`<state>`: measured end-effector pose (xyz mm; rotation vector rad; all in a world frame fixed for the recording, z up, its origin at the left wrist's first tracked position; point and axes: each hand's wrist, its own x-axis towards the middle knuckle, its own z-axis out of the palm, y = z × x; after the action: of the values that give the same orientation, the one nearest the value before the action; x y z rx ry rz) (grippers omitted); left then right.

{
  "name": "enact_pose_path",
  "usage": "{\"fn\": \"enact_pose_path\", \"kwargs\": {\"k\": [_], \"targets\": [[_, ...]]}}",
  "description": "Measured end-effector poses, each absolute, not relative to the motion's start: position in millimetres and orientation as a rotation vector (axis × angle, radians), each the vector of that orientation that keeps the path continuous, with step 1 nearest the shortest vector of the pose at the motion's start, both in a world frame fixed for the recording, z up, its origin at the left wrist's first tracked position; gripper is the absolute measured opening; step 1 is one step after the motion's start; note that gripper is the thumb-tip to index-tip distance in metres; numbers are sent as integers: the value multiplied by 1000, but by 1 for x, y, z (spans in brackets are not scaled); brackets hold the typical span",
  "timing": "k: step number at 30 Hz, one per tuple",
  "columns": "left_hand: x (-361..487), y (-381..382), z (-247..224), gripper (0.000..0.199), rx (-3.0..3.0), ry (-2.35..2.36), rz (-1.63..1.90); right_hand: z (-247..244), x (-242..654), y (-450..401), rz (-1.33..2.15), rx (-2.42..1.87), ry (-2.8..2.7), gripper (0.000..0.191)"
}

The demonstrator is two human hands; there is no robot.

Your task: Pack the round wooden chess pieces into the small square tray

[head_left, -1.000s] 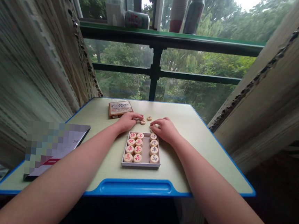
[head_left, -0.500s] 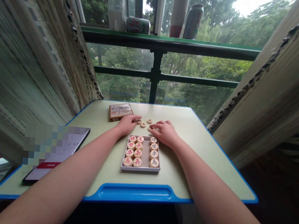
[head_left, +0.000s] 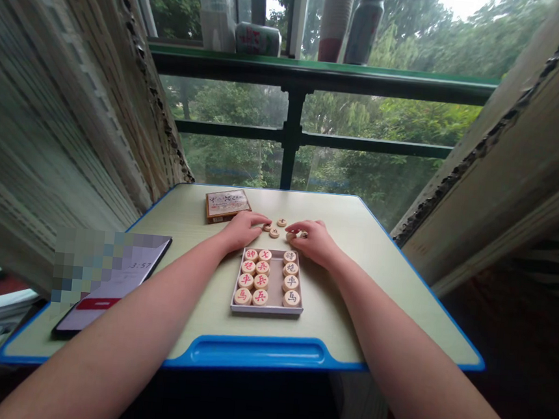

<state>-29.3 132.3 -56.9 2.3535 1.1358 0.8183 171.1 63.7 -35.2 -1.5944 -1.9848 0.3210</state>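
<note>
My left hand (head_left: 244, 230) rests on the table past the box, thumb and forefinger closed at a wooden xiangqi piece (head_left: 267, 227). Across from it, my right hand (head_left: 314, 240) curls its fingers round another xiangqi piece (head_left: 290, 236), partly hidden by them. Between the hands lie two loose pieces with dark characters, a nearer one (head_left: 274, 233) and a farther one (head_left: 281, 222). Closer to me is a shallow open box (head_left: 274, 310). Two columns of red-marked pieces (head_left: 261, 282) fill its left side, and one column of black-marked pieces (head_left: 291, 283) stands along its right side.
A patterned box lid (head_left: 228, 206) lies behind my left hand. A tablet (head_left: 111, 286) is at the table's left, partly under my left forearm. The table (head_left: 396, 324) has a blue rim with a front groove. Cans (head_left: 258, 39) and stacked cups stand on the window ledge.
My left hand has shifted slightly right, and the pieces by it now sit a little farther right. The fingers of my right hand have curled in more. The view has tilted slightly.
</note>
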Motion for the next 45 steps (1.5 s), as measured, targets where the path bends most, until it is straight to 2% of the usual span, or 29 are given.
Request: {"fn": "enact_pose_path", "kwargs": {"k": [3,8,12,19,25,35,38,45], "targets": [[-29,129,-55,37,2313,1192,810,-34,172,64,280,-1559,-2031,17],[-29,124,-52,31,2248,1241,795,-30,175,63,349,-1467,-2157,30],[-28,121,-49,31,2185,1270,872,-26,177,62,328,-1492,-2046,34],[-27,108,-35,42,2199,1206,1079,-21,176,60,381,-1457,-1855,24],[-18,87,-21,36,2425,1034,1121,-14,166,50,605,-1376,-1799,25],[-13,68,-9,28,2505,940,1007,-10,166,45,956,-1308,-1605,22],[-16,68,-9,24,2492,978,994,-10,165,44,979,-1301,-1570,23],[-21,69,-5,30,2390,975,889,-6,167,38,882,-1327,-1686,18]]}}
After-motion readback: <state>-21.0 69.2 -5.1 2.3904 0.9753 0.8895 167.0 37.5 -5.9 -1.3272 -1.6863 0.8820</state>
